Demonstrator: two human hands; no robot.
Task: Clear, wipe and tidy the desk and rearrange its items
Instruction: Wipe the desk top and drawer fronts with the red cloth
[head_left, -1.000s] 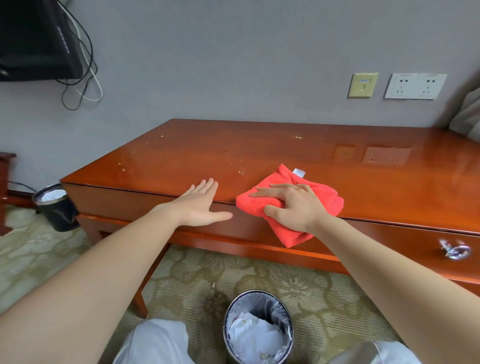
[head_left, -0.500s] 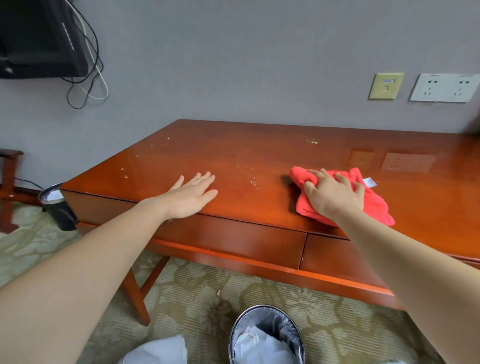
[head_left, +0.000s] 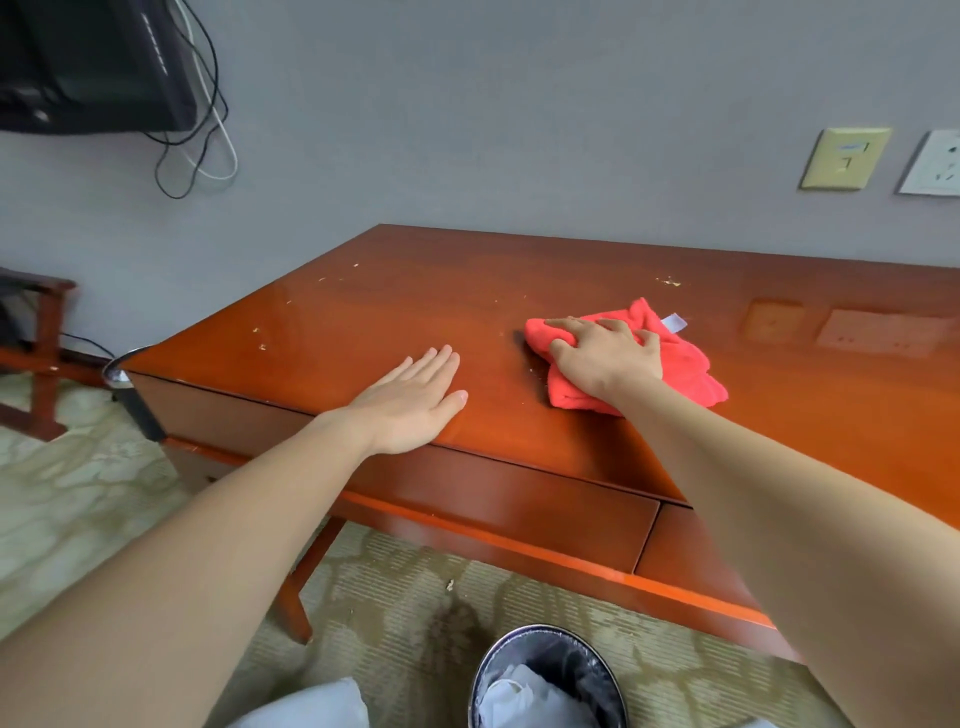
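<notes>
The red cloth (head_left: 675, 364) lies bunched on the bench (head_left: 519, 275), a little back from its front edge. The right hand (head_left: 605, 358) bears down on it with fingers curled into the folds, a grip suited to dragging it across the wood. The left hand (head_left: 410, 400) lies flat and released beside the front edge, likely as a brace. Crumbs (head_left: 669, 282) dot the far and left parts, so wiping looks unfinished. Below, on the floor (head_left: 405, 597), a lined waste bin (head_left: 587, 670) holds crumpled white paper (head_left: 519, 696), probably set there to catch sweepings.

Crumpled red cloth (head_left: 685, 364) on glossy desk (head_left: 415, 296)
</notes>
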